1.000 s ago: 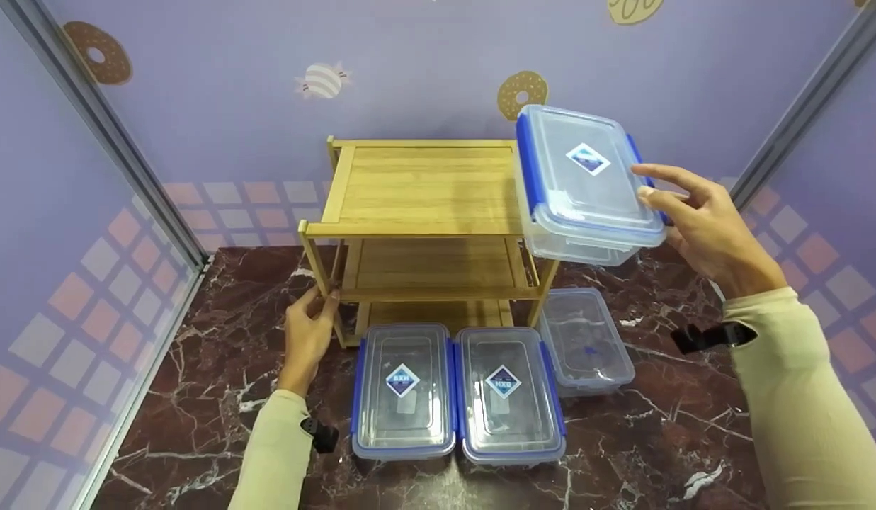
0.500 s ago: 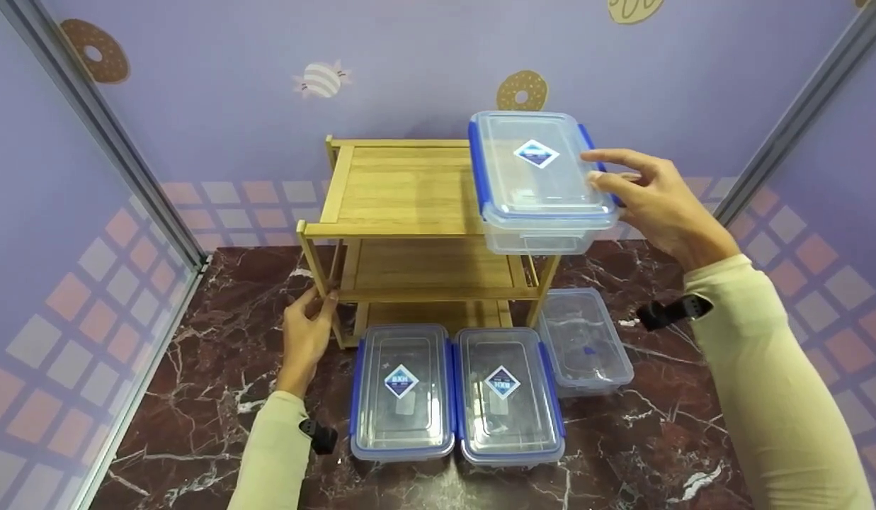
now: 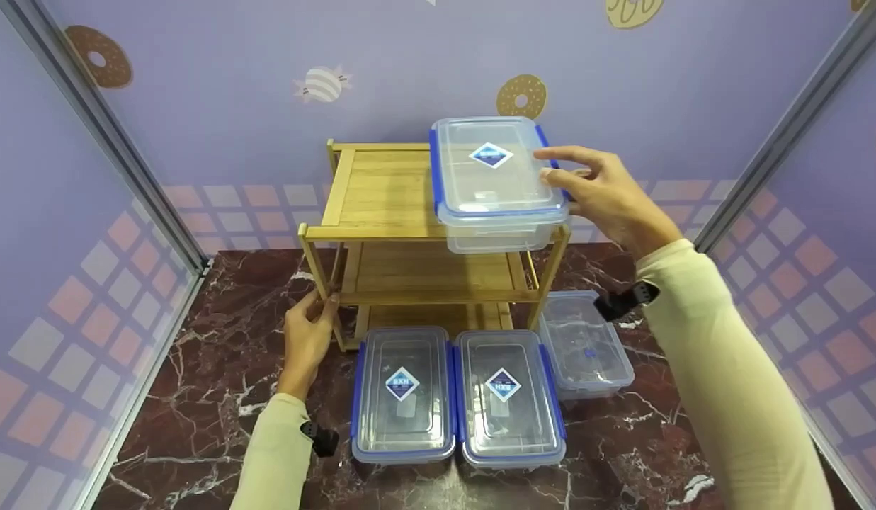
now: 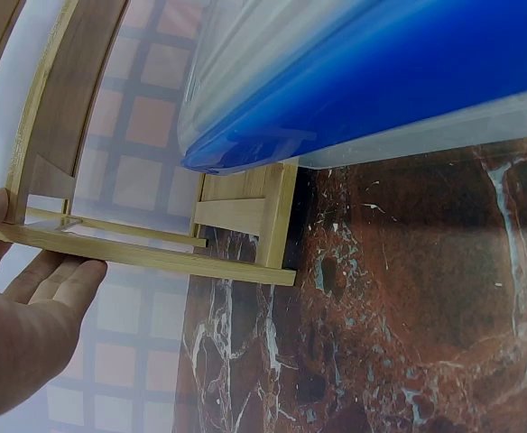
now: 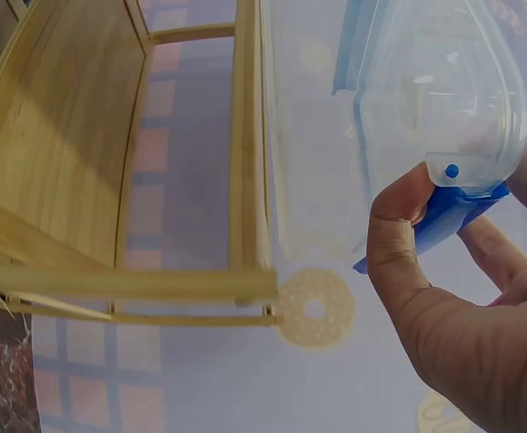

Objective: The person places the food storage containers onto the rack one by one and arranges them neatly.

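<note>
Above the right half of the wooden shelf rack's (image 3: pixel 381 188) top board is a clear food container (image 3: pixel 491 184) with blue side clips and a diamond label. My right hand (image 3: pixel 607 195) grips it by its right edge, thumb and fingers at the blue clip (image 5: pixel 448 216). In the right wrist view the container appears raised over the top rail. My left hand (image 3: pixel 309 340) holds the rack's front left post (image 4: pixel 146 257), thumb on one side and fingers on the other. Two lidded containers, one left (image 3: pixel 404 397) and one right (image 3: pixel 510 400), lie side by side before the rack.
A clear container without blue clips (image 3: pixel 586 347) stands on the dark marbled surface (image 3: pixel 664 439), right of the rack. Lower boards (image 3: pixel 438 269) of the rack show beneath the top one. Purple patterned walls (image 3: pixel 423 71) enclose the back and both sides.
My right hand has carried the clipped container leftward, from beyond the rack's right side to over its top board. The left hand stays on the post.
</note>
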The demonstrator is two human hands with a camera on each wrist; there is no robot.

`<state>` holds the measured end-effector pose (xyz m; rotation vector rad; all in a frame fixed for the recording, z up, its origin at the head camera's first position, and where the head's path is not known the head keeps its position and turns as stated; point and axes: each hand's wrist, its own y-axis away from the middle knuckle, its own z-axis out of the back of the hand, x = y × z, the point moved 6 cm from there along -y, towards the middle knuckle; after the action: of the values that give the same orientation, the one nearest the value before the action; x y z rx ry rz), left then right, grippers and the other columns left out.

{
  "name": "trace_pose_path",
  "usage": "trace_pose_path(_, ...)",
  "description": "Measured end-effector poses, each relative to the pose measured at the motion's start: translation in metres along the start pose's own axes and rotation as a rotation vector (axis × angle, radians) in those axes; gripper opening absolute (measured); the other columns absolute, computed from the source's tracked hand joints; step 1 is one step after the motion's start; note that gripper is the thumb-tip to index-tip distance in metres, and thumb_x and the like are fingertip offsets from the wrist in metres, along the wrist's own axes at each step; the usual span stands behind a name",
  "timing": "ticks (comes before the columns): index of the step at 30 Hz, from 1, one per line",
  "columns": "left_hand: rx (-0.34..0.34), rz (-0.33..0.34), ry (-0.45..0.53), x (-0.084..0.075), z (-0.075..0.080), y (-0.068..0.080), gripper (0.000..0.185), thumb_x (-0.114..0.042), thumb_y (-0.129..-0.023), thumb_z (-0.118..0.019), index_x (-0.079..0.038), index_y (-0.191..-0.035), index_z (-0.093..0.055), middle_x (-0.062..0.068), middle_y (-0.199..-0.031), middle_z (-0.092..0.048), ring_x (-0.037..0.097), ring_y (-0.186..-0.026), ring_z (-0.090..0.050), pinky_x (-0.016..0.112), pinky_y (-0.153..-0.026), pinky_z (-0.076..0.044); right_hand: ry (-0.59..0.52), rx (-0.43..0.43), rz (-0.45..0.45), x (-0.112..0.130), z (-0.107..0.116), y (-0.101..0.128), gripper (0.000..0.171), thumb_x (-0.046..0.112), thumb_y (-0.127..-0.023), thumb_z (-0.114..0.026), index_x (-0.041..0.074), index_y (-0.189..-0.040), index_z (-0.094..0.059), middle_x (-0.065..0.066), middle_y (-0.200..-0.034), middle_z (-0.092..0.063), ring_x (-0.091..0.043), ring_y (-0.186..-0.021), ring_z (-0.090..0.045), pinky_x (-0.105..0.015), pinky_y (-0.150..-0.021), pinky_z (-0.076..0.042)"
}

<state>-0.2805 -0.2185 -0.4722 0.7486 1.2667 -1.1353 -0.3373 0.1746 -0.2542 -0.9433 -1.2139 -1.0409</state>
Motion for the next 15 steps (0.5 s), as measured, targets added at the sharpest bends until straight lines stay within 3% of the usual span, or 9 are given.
trace_pose_path(5,-0.002,0.024,-0.001,-0.002,0.0,0.0,0.037,-0.021,-0.094,-0.059,-0.005,-0.127,-0.059,0.02,-0.11,-0.065,0.027,-0.104,-0.062,0.038,-0.091,-0.049,-0.001,0.022,0.007,-0.002,-0.012,-0.006,0.048,0.02,-0.089,-0.067,0.014,-0.134,-0.052,-0.021,-0.119,-0.057,-0.03,-0.099,-0.064,-0.037,-0.082,-0.054)
trace_pose_path(8,0.006,0.033,0.003,-0.011,0.001,0.003,0.036,-0.019,-0.095,-0.059,-0.002,-0.127,-0.058,0.023,-0.11,-0.064,0.031,-0.104,-0.062,0.04,-0.091,-0.049,-0.015,0.025,0.013,-0.003,-0.018,-0.01,0.046,0.019,-0.09,-0.066,0.014,-0.134,-0.053,-0.021,-0.119,-0.056,-0.029,-0.098,-0.064,-0.037,-0.082,-0.054)
trace_pose_path(15,0.02,0.032,0.012,-0.033,0.003,0.014,0.037,-0.012,-0.095,-0.057,0.004,-0.128,-0.055,0.027,-0.111,-0.062,0.036,-0.106,-0.06,0.042,-0.093,-0.047,-0.043,0.044,0.047,-0.002,-0.034,-0.017,0.044,0.016,-0.092,-0.063,0.012,-0.134,-0.053,-0.014,-0.142,-0.037,-0.029,-0.104,-0.06,-0.035,-0.086,-0.052)
